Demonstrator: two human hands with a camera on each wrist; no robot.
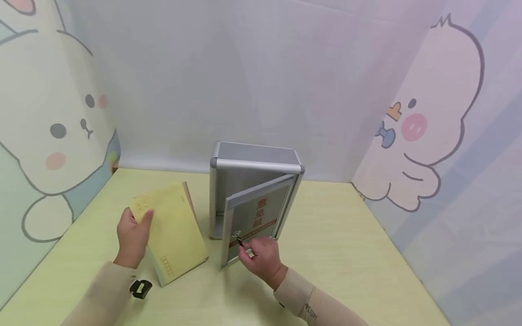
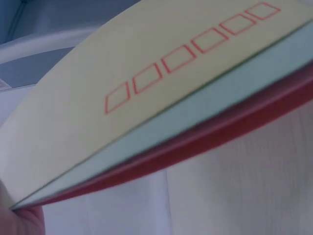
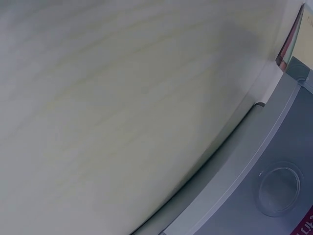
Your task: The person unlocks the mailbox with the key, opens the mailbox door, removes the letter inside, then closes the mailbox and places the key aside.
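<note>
Envelopes point(image 1: 175, 235), yellow uppermost, reach rightward from the left hand point(image 1: 133, 237), its thumb and curled fingers pinching their edge above a wood-grain tabletop point(image 1: 334, 253). The right hand point(image 1: 263, 259) pinches a small dark key point(image 1: 239, 242) at the ajar door point(image 1: 246, 219) of a metal box point(image 1: 257, 154) just beyond its fingertips. Behind, well past both hands' fingers, hangs a pale curtain point(image 1: 171, 90), with a cartoon rabbit point(image 1: 36, 104) left of the left fingers and a chick point(image 1: 444, 81) far right of the right ones.

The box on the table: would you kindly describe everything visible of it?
The box looks metal, silver-framed with grey panels and rounded corners. It stands upright on the table, its front door partly open, hinged at right and bearing red characters. The right hand pinches what looks like a key at the door.
</note>
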